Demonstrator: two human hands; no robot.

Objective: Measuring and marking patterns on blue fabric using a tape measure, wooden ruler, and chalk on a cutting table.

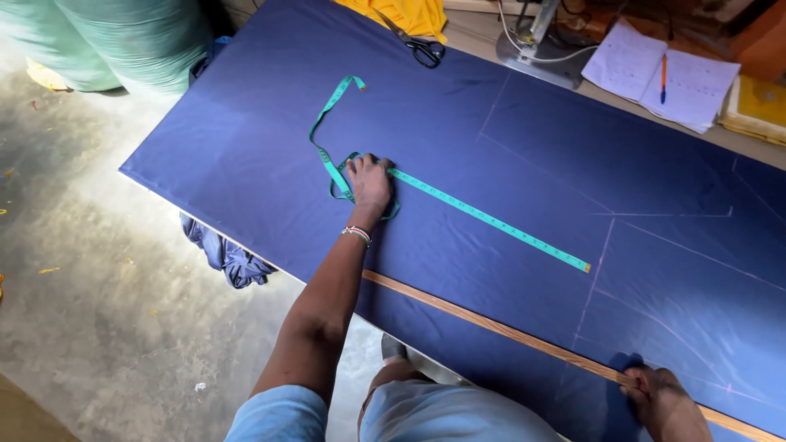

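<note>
On the navy cloth (246,139) — both hands were pressed down.
The left hand (370,182) lay flat, fingers slightly apart, pinning the green tape measure (491,221) near its loops; the right hand (659,397) held the long wooden ruler (491,323) down — fingers curled over it.

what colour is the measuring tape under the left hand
Green-teal with small dark markings; the measuring tape under the left hand shows in the head view.
</note>
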